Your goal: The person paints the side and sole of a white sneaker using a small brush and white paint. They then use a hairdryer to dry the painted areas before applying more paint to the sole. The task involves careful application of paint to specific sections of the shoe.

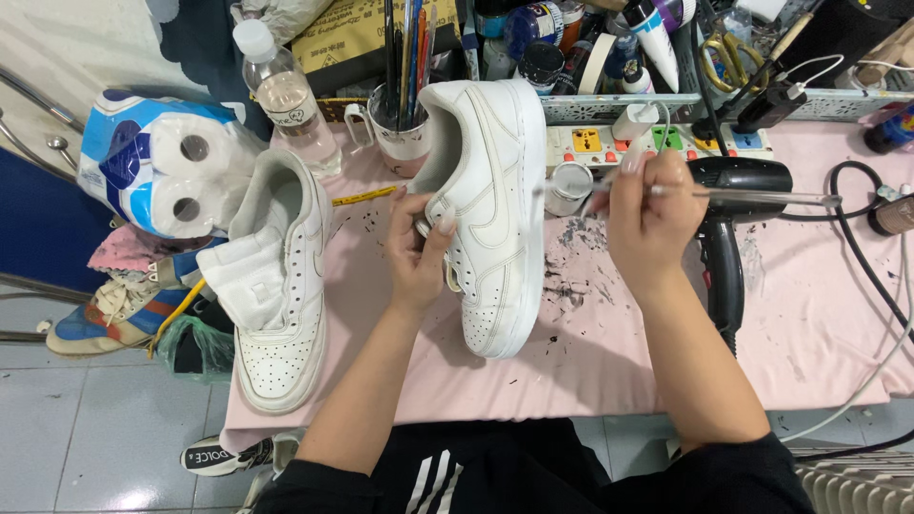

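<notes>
While the left hand (pixel 416 255) grips the white shoe (pixel 490 219) tilted on the pink table (pixel 809 324), the right hand (pixel 647 214), right of the shoe, pinches a thin brush (pixel 733 195); steady, light strokes would suit.

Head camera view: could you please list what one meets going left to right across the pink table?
Pack of toilet rolls → white sneaker lying flat → left hand → white sneaker held up → small white jar → right hand holding a paintbrush → black hair dryer.
</notes>
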